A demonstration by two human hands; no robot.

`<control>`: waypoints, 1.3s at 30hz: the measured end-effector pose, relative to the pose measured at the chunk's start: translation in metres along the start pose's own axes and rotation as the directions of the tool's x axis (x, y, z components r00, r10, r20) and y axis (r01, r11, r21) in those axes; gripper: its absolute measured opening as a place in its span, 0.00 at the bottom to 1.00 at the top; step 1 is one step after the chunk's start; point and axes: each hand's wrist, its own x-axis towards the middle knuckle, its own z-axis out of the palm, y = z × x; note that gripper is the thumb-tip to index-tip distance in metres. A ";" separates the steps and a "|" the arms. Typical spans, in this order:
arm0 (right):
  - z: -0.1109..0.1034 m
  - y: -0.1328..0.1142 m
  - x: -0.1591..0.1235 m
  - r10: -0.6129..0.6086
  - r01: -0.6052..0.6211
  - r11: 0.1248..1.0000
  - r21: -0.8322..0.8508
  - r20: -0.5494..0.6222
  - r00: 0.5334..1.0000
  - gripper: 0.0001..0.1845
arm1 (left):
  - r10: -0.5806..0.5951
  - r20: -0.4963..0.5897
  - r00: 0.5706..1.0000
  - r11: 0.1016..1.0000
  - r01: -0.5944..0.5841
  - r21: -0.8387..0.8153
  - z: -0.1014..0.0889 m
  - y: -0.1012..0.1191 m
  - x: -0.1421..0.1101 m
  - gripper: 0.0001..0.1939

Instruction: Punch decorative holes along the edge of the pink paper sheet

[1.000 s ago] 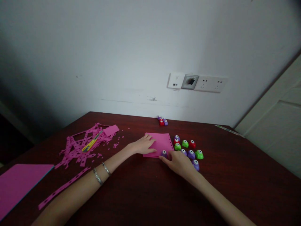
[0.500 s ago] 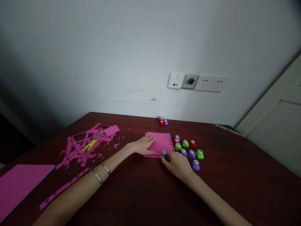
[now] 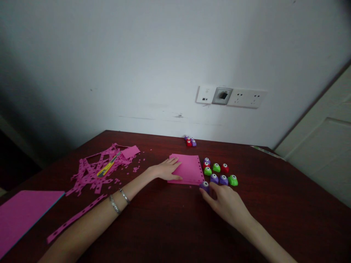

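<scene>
With our right hand [image 3: 228, 204] we pinch a purple punch [image 3: 204, 186] between thumb and forefinger, just off the near right corner of the pink sheets [image 3: 189, 168]. Our left hand [image 3: 166, 170] lies flat on their left part, fingers spread. Dark holes [image 3: 201, 168] line the sheets' right edge; just past it we have loose punches [image 3: 223, 180] in purple, red and green. Well to the left, a yellow cutter [image 3: 105, 170] rests on pink scraps [image 3: 88, 177], all on our dark red desk [image 3: 170, 226]
</scene>
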 end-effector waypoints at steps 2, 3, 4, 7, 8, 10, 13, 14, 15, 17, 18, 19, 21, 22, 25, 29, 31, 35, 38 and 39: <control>-0.008 0.017 -0.005 0.078 -0.078 0.997 -0.001 -0.014 0.997 0.19 | 0.006 0.006 1.000 1.000 -0.006 -0.008 -0.001 0.000 -0.001 0.49; -0.012 0.026 -0.007 0.113 -0.113 0.994 0.007 -0.017 0.993 0.19 | 0.007 0.008 1.000 1.000 -0.007 -0.012 -0.002 0.001 -0.002 0.49; -0.016 0.035 -0.009 0.146 -0.146 0.989 0.018 -0.011 0.989 0.20 | 0.007 0.012 1.000 1.000 -0.007 -0.015 -0.003 0.001 -0.003 0.49; -0.021 0.060 -0.015 0.240 -0.241 0.970 0.029 0.017 0.971 0.22 | 0.001 0.024 1.000 1.000 0.000 -0.021 -0.005 0.002 -0.005 0.49; -0.022 0.068 -0.017 0.269 -0.270 0.963 0.024 0.033 0.963 0.22 | -0.001 0.028 1.000 1.000 0.002 -0.024 -0.006 0.002 -0.006 0.49; -0.019 0.080 -0.020 0.304 -0.305 0.952 0.014 0.063 0.951 0.22 | -0.001 0.031 1.000 0.999 0.002 -0.032 -0.006 0.003 -0.007 0.49; -0.012 0.092 -0.023 0.313 -0.315 0.949 0.013 0.088 0.946 0.22 | 0.003 0.021 1.000 0.999 -0.002 -0.046 -0.006 0.003 -0.008 0.49; -0.009 0.095 -0.023 0.317 -0.319 0.948 0.009 0.095 0.944 0.22 | 0.003 0.017 1.000 0.999 -0.002 -0.052 -0.006 0.004 -0.008 0.49; -0.007 0.097 -0.022 0.324 -0.325 0.946 0.001 0.100 0.941 0.22 | 0.003 0.014 1.000 0.998 -0.002 -0.060 -0.007 0.005 -0.009 0.49; -0.003 0.100 -0.021 0.332 -0.332 0.943 -0.015 0.112 0.937 0.22 | 0.003 0.012 1.000 0.997 -0.002 -0.076 -0.007 0.006 -0.010 0.49; -0.001 0.101 -0.021 0.331 -0.331 0.944 -0.020 0.116 0.937 0.22 | 0.002 0.013 1.000 0.997 -0.001 -0.081 -0.008 0.007 -0.010 0.49; 0.000 0.102 -0.020 0.328 -0.328 0.944 -0.021 0.118 0.937 0.22 | 0.000 0.015 1.000 0.996 0.001 -0.084 -0.008 0.008 -0.011 0.49; 0.001 0.103 -0.020 0.329 -0.329 0.944 -0.019 0.109 0.938 0.22 | -0.008 0.021 1.000 0.996 0.009 -0.085 -0.009 0.010 -0.012 0.49; 0.001 0.103 -0.020 0.331 -0.331 0.944 -0.017 0.099 0.938 0.22 | -0.014 0.022 1.000 0.996 0.016 -0.084 -0.010 0.011 -0.012 0.49; 0.001 0.105 -0.020 0.335 -0.335 0.942 -0.007 0.080 0.939 0.21 | -0.033 0.027 0.999 0.996 0.035 -0.077 -0.011 0.012 -0.014 0.49; 0.003 0.107 -0.019 0.328 -0.332 0.943 0.029 0.099 0.940 0.21 | -0.037 0.035 0.999 0.997 0.040 -0.067 -0.010 0.011 -0.016 0.49; 0.004 0.108 -0.017 0.315 -0.323 0.945 0.053 0.119 0.942 0.22 | -0.040 0.043 0.998 0.998 0.042 -0.056 -0.010 0.010 -0.017 0.50; -0.003 0.111 -0.016 0.279 -0.300 0.949 0.094 0.188 0.942 0.25 | -0.042 0.055 0.998 0.998 0.044 -0.053 -0.009 0.010 -0.017 0.50; -0.018 0.108 -0.018 0.294 -0.335 0.936 0.106 0.287 0.912 0.26 | -0.044 0.056 0.997 0.997 0.048 -0.059 -0.010 0.010 -0.017 0.51; -0.022 0.105 -0.018 0.282 -0.326 0.939 0.107 0.299 0.912 0.26 | -0.043 0.054 0.998 0.997 0.046 -0.064 -0.010 0.010 -0.017 0.51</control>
